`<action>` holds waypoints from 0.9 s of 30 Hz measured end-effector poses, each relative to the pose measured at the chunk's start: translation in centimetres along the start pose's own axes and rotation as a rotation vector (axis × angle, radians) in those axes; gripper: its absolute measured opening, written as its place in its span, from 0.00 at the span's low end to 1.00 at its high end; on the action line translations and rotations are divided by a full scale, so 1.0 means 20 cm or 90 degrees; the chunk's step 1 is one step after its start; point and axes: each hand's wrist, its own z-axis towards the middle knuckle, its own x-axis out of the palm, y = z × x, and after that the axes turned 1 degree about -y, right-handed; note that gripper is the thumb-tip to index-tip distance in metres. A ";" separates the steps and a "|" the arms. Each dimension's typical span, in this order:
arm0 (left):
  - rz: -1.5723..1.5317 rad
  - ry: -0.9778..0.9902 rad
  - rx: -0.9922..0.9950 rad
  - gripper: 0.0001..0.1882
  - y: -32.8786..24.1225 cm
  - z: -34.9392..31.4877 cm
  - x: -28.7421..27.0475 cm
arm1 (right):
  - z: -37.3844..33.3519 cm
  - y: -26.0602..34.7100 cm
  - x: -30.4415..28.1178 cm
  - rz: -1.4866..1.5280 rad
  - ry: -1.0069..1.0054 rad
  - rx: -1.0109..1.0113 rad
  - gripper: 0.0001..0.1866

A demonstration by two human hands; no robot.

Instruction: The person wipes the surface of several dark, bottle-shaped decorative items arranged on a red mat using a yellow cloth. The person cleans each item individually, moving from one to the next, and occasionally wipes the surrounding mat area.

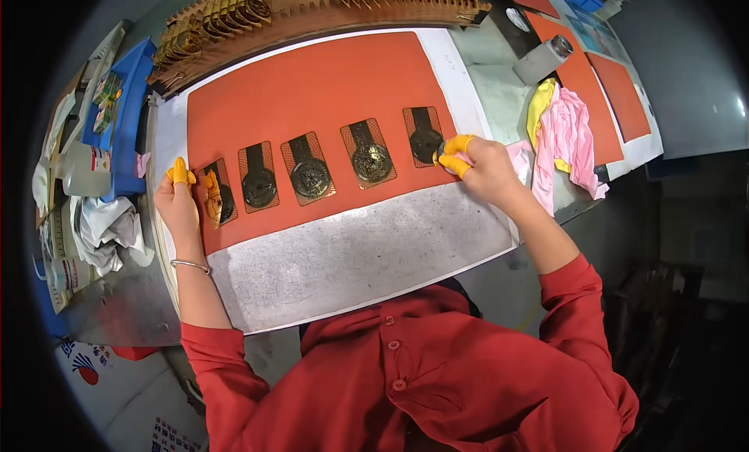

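I am seeing a blue bin [125,175] holding green-and-yellow packets [107,89], and a brown rack [374,20] carrying curved golden pieces [234,9]. Five dark panels [310,171] are lying in a row on the orange mat [312,85], their long axes running away from the body, strip ends pointing toward the rack, discs nearer me. My left hand [178,206] is hovering beside the leftmost panel, fingertips bunched; my right hand [491,171] is pinching near the rightmost's disc. I cannot tell what either is gripping.
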 end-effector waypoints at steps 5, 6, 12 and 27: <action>0.060 -0.004 0.063 0.08 0.02 0.03 -0.02 | 0.20 -0.03 0.05 -0.172 -0.045 -0.096 0.06; 0.040 -0.017 -0.009 0.08 -0.01 0.00 -0.01 | 0.21 -0.04 0.05 -0.164 -0.033 -0.097 0.06; 0.065 -0.020 0.006 0.09 -0.01 -0.01 0.00 | 0.21 -0.04 0.06 -0.110 0.031 -0.156 0.06; 0.045 -0.032 0.026 0.09 0.01 0.00 0.00 | 0.45 -0.06 0.05 -0.189 0.036 -0.164 0.07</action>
